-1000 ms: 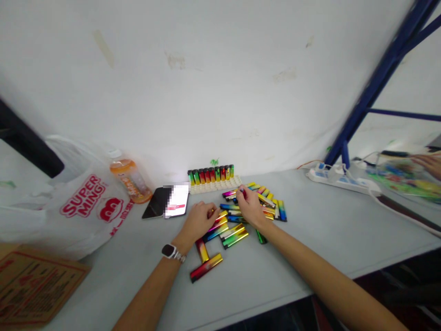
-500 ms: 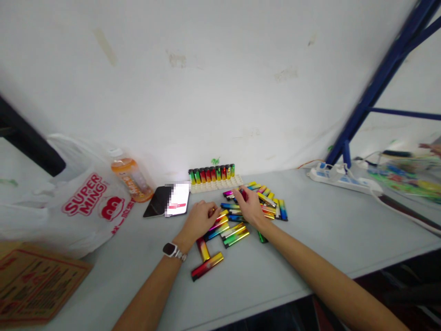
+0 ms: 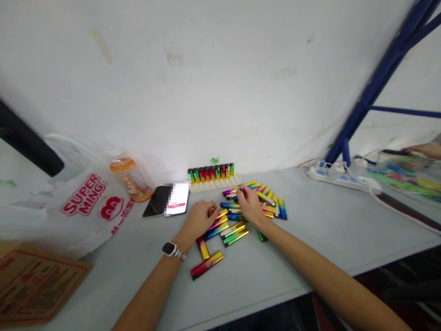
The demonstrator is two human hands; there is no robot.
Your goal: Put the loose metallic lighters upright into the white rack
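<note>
Metallic multicoloured lighters (image 3: 234, 234) lie in a loose heap on the grey table (image 3: 268, 280). My right hand (image 3: 250, 205) rests over the far part of the heap, its fingers closed in a pinch around a lighter (image 3: 242, 189) of which only a dark end shows. At the heap's left edge, my left hand (image 3: 200, 217) is curled with thumb and fingers together; whatever they hold, if anything, is hidden. Behind both hands, a row of upright lighters (image 3: 212, 174) stands along the back of a white holder tray (image 3: 215, 185) against the wall.
To the left are a phone (image 3: 178, 198), a dark flat device (image 3: 157, 201), an orange drink bottle (image 3: 129, 177), a white plastic bag (image 3: 82, 220) and a cardboard box (image 3: 37, 285). A power strip (image 3: 344, 178) lies at right by a blue metal frame (image 3: 365, 96). Another person's hand (image 3: 427, 149) shows far right.
My right hand's fingers have curled in slightly over the heap. My left hand has barely moved. At the far right, the other person's hand has come further into view.
</note>
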